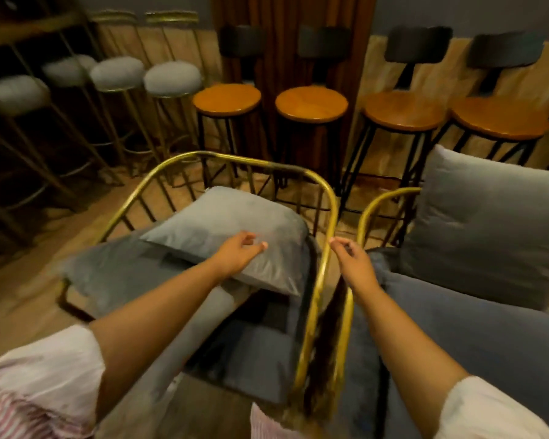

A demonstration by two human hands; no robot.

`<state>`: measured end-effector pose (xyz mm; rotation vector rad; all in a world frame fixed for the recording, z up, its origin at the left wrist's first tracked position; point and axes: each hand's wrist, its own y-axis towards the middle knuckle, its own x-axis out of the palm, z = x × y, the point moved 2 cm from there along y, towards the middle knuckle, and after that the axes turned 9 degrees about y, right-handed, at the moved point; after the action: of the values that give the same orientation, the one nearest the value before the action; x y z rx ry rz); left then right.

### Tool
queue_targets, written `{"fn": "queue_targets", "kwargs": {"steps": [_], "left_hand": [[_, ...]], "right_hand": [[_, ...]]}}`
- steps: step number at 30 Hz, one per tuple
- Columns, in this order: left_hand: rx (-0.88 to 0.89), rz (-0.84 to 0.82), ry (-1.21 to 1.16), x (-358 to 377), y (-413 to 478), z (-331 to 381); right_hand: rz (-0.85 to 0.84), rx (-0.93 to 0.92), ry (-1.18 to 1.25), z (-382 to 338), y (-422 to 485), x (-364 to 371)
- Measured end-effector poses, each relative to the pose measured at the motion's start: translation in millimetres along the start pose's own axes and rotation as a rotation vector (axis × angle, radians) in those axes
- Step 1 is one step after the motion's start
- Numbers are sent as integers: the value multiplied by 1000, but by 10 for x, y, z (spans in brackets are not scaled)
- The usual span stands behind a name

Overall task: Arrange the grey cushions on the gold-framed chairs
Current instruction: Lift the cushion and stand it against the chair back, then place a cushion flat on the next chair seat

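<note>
A grey back cushion (222,229) lies tilted on the darker grey seat pad (114,274) of the left gold-framed chair (325,198). My left hand (238,251) hovers over the cushion's near right part, fingers loosely curled, holding nothing. My right hand (354,264) is above the gap between the two chairs, next to the left chair's gold arm rail, fingers curled and empty. On the right gold-framed chair (373,205) a large grey back cushion (488,229) stands upright against the back, above its grey seat pad (476,331).
Along the back wall stand several gold-legged stools with grey round seats (171,78) and several black-legged stools with wooden seats (311,103). Brown curtain (286,58) hangs behind them. Wooden floor (29,293) lies to the left of the chairs.
</note>
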<state>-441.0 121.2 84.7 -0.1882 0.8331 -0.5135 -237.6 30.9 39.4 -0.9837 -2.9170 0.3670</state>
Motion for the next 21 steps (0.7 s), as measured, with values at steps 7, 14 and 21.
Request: {"fn": "queue_targets", "kwargs": {"steps": [7, 14, 21], "left_hand": [[-97, 121, -15, -835, 606, -524], [-221, 136, -55, -1188, 1914, -836], [-448, 15, -4, -1175, 2860, -1226]], "right_hand": [[-114, 205, 54, 78, 545, 950], [6, 441, -4, 569, 1785, 1373], [72, 609, 10, 959, 2358, 1494]]}}
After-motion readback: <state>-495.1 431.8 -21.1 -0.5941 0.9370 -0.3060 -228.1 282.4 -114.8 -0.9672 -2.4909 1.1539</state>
